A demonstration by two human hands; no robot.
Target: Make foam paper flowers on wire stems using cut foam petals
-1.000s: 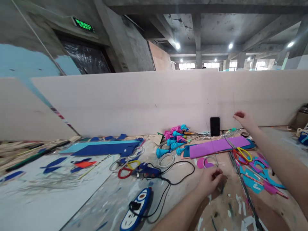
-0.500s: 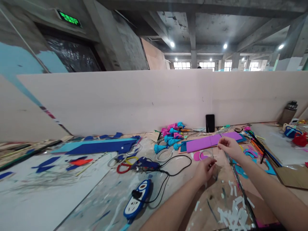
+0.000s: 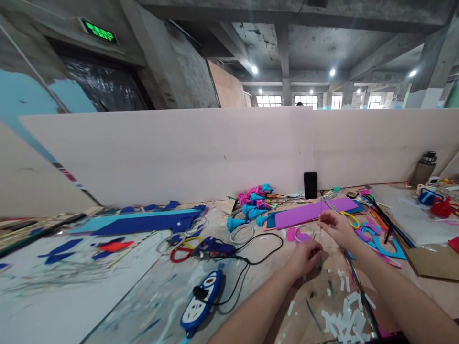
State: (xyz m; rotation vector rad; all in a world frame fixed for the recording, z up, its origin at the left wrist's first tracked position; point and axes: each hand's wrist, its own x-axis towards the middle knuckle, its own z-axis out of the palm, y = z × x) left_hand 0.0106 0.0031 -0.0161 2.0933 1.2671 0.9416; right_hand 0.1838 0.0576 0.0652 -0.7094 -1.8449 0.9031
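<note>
head view: left hand [image 3: 304, 259] and right hand [image 3: 339, 227] pinch thin strand [image 3: 321, 204], fingers closed on it; keep it straight

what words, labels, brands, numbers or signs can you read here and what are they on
"EXIT", faint and blurred, on the green lit sign at upper left; the characters above it are too blurred to read.
Nothing else is legible: any markings on the power strip, the black phone or the bottle are too small or blurred.
</note>
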